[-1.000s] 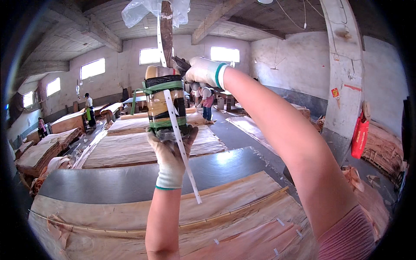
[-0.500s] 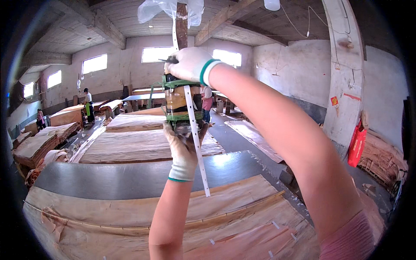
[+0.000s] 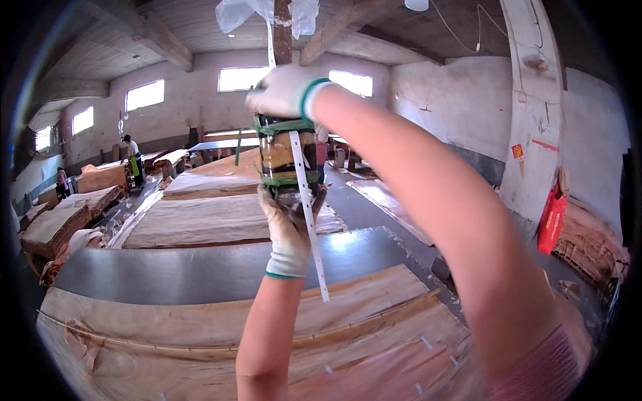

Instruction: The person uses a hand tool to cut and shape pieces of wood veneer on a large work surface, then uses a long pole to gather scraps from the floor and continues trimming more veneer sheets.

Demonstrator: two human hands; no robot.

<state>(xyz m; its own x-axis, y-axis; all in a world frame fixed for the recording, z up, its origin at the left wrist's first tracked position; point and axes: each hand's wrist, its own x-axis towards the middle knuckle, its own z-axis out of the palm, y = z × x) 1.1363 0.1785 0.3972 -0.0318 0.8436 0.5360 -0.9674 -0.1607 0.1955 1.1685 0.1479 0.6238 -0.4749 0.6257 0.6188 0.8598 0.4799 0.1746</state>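
A bottle-like clear and dark container [image 3: 277,152], bound with green straps [image 3: 284,125], is fixed at the lower part of a hanging wooden post [image 3: 283,33]. My left hand [image 3: 287,234], in a white glove with green trim, cups its bottom from below, thumb and fingers on either side. A white perforated tape strip [image 3: 309,214] runs down its front and hangs past my left wrist. My right hand [image 3: 284,92], in a matching glove, is at the container's top; motion blurs its fingers, and what they hold cannot be made out.
Below lie wide wood veneer sheets [image 3: 221,334] with small tape pieces, beside a dark smooth tabletop [image 3: 167,271]. More veneer stacks [image 3: 190,224] stand beyond. A person [image 3: 132,160] works at the far left, another is partly hidden behind the container. A pillar [image 3: 535,134] rises at right.
My right hand has turned and shifted slightly left, its fingers now blurred. My left hand, the container and the strip appear slightly farther right in the picture.
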